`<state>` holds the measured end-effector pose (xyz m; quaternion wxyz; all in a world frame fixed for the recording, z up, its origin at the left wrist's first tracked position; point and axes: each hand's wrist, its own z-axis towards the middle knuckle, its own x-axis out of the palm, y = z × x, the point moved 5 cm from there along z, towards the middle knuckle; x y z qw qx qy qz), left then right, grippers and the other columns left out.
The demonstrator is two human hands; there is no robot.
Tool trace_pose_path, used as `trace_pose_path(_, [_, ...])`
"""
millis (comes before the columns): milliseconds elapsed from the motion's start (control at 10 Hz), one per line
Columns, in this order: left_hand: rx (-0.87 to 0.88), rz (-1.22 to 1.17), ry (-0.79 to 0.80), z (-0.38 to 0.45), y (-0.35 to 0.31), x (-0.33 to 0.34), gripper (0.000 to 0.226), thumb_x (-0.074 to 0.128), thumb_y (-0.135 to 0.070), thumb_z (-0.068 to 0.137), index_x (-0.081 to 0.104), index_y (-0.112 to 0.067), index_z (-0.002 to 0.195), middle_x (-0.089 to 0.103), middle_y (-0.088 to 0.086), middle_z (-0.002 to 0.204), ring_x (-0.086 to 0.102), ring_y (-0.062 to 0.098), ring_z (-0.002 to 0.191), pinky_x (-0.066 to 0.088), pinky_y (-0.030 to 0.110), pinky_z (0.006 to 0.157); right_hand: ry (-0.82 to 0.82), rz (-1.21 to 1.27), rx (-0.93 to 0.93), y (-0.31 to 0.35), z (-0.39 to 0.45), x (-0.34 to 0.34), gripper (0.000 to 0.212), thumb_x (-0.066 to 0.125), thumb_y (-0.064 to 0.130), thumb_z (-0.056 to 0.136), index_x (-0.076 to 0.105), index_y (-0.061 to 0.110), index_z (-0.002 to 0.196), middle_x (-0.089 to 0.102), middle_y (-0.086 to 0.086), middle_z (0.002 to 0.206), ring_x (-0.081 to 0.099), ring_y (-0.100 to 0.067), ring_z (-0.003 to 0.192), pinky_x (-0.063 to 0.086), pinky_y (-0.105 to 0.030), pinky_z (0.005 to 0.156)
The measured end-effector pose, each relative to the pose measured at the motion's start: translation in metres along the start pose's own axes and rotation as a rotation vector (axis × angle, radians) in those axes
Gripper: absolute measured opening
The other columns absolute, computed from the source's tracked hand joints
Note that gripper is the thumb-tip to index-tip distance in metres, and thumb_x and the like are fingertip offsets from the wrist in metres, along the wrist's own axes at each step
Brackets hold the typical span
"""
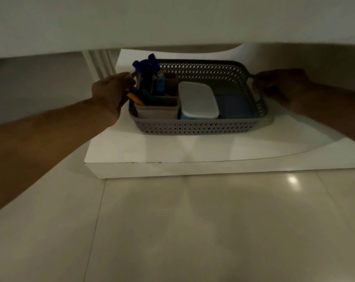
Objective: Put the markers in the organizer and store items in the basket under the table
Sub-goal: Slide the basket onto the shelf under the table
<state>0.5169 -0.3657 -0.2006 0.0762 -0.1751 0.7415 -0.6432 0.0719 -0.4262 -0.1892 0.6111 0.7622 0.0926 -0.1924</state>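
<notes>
A grey perforated basket point(194, 127) rests on a low white shelf point(172, 151) under the table. My left hand point(109, 92) grips its left handle and my right hand point(280, 86) grips its right handle. At the basket's left end stands a pinkish organizer point(157, 110) holding several markers point(147, 72), blue-capped ones upright and a yellow and a green one leaning low. Beside the organizer lies a blue box with a white lid point(199, 100), and a flat blue item point(236, 106) covers the right part of the basket's floor.
The white table top's underside point(172, 21) hangs low across the upper view. A white ribbed table leg point(99, 62) stands behind my left hand. Glossy beige floor tiles point(192, 231) spread in front of the shelf's edge.
</notes>
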Motion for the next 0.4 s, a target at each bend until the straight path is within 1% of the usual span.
trace_pose_path(100, [-0.128,0.063,-0.189,-0.035,0.004,-0.017,0.021,0.062,-0.023,0.093,0.074,-0.015,0.109,0.073,-0.001,0.099,0.066,0.019,0.096,0.051,0.019,0.066,-0.018,-0.358,-0.109,0.014,-0.048,0.004,0.037,0.057,-0.001,0.103,0.065,0.003,0.139,0.073,-0.013,0.133,0.07,-0.028,0.119,0.045,-0.034,0.116])
trace_pose_path(200, [-0.237,0.163,-0.212,-0.081,-0.005,-0.024,0.013,0.063,-0.027,0.094,0.072,-0.02,0.101,0.071,-0.005,0.094,0.061,0.018,0.096,0.043,0.021,0.065,-0.027,-0.613,-0.171,0.028,-0.098,-0.006,0.043,0.055,0.001,0.101,0.067,0.012,0.14,0.063,-0.011,0.149,0.059,-0.031,0.137,0.037,-0.028,0.119])
trace_pose_path(300, [-0.351,0.305,-0.13,-0.186,-0.039,-0.04,0.013,0.069,-0.029,0.093,0.075,-0.026,0.105,0.073,-0.004,0.117,0.062,0.018,0.111,0.041,0.02,0.071,0.155,-0.803,-0.184,0.055,-0.199,-0.014,0.046,0.059,0.007,0.097,0.068,0.02,0.14,0.069,-0.014,0.141,0.066,-0.035,0.123,0.05,-0.034,0.109])
trace_pose_path(400, [-0.305,0.489,-0.029,-0.242,-0.074,-0.046,0.019,0.069,-0.018,0.093,0.076,-0.028,0.106,0.073,-0.008,0.12,0.062,0.013,0.116,0.041,0.012,0.077,0.266,-0.786,-0.204,0.085,-0.25,-0.025,0.043,0.06,0.008,0.096,0.072,0.02,0.136,0.075,-0.014,0.129,0.068,-0.034,0.117,0.054,-0.037,0.105])
